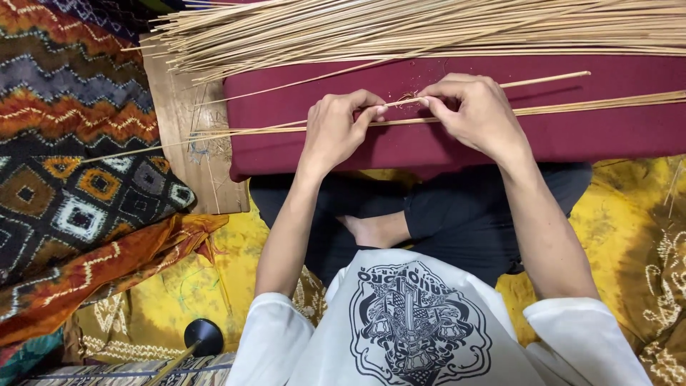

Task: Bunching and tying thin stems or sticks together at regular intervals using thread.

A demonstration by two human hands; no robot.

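The left hand (334, 132) pinches a thin pale stick (457, 93) between thumb and fingers, closed on it near its left end. Just beside it, the right hand (475, 111) is also closed on the same stick, fingertips meeting the left hand's at a frayed spot between them. The stick's long axis runs left to right across the maroon pad (607, 129), tilting slightly up toward the right, its free length passing out beyond the right hand. Both hands are equally near. A few loose sticks (593, 106) lie just under the hands; farther off, the big bundle of sticks (429, 28) lies parallel along the pad's far edge.
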